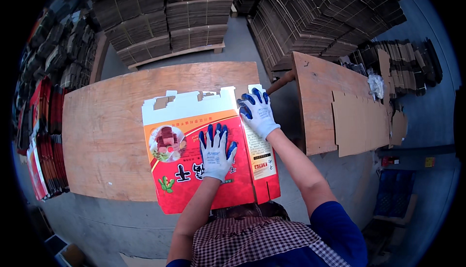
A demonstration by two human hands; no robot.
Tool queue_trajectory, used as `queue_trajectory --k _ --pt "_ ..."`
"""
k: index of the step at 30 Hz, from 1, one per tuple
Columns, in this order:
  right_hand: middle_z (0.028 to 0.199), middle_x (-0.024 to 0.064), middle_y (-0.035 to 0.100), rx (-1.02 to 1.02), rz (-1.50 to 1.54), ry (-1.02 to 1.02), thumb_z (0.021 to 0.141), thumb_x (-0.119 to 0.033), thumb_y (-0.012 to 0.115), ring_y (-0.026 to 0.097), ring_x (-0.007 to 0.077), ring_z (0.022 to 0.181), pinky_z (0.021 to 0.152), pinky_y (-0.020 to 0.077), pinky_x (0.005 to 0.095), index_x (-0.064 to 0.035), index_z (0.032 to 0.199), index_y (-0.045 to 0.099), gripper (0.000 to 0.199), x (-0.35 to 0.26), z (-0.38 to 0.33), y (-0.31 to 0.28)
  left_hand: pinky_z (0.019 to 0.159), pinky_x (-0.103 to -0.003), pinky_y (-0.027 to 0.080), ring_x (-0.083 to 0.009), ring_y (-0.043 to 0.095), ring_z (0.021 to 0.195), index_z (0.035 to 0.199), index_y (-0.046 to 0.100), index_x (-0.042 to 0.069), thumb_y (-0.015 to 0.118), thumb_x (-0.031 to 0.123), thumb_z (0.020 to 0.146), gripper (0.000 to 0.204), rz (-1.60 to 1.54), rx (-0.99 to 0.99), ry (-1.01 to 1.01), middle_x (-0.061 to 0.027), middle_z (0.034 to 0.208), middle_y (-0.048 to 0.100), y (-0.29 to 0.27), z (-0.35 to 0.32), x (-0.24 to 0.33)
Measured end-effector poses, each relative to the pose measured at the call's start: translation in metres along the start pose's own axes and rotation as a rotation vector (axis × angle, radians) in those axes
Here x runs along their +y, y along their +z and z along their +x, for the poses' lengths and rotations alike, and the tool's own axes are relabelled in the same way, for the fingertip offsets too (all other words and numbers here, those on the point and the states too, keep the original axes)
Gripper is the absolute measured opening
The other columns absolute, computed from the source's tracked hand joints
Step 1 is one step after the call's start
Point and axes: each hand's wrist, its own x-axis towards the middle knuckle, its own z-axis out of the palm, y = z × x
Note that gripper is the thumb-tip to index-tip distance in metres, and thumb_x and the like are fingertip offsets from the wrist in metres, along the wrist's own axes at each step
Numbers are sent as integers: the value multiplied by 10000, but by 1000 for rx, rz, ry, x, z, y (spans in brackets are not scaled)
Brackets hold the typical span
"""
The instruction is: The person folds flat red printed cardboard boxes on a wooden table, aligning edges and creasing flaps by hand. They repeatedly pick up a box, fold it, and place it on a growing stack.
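Observation:
A flat printed carton blank (179, 136), red and orange with white flaps along its far edge, lies on a brown wooden table (107, 131). My left hand (217, 151), in a white glove with blue fingertips, presses flat on the red panel with fingers spread. My right hand (257, 111), gloved the same way, rests on the carton's far right corner, on the narrow side panel (260, 158) and its white flap. Neither hand grips anything.
A second wooden board (320, 102) at the right carries plain brown cardboard cut-outs (361, 124). Tall stacks of flattened corrugated boxes (315, 15) stand behind on pallets. Bundles of red printed cartons (46, 136) line the left side. Grey concrete floor surrounds the table.

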Motion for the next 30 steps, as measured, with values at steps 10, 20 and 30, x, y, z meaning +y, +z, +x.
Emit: queue_trajectory --k 10,20,30 --pt "1412 129 508 264 -196 158 932 -186 542 421 354 1366 1152 231 627 -76 1361 552 443 -40 -29 34 1234 -590 78 -401 216 1508 1507 419 79 620 347 909 685 8 42 15 -152 1564 378 6 2 -1" --pt "1488 130 483 112 50 79 913 -303 644 395 365 1410 1183 210 612 -93 1408 555 545 -87 -203 13 1250 -537 94 -338 225 1516 1540 369 96 617 300 917 701 -14 92 45 -131 1587 361 8 0 -3" --pt "1459 190 494 299 -16 807 920 -442 647 433 405 1348 1134 304 546 -41 1453 459 693 188 -322 26 1231 -489 174 -382 282 1482 1523 365 20 554 274 990 619 -172 214 43 -197 1582 356 9 -9 -6"
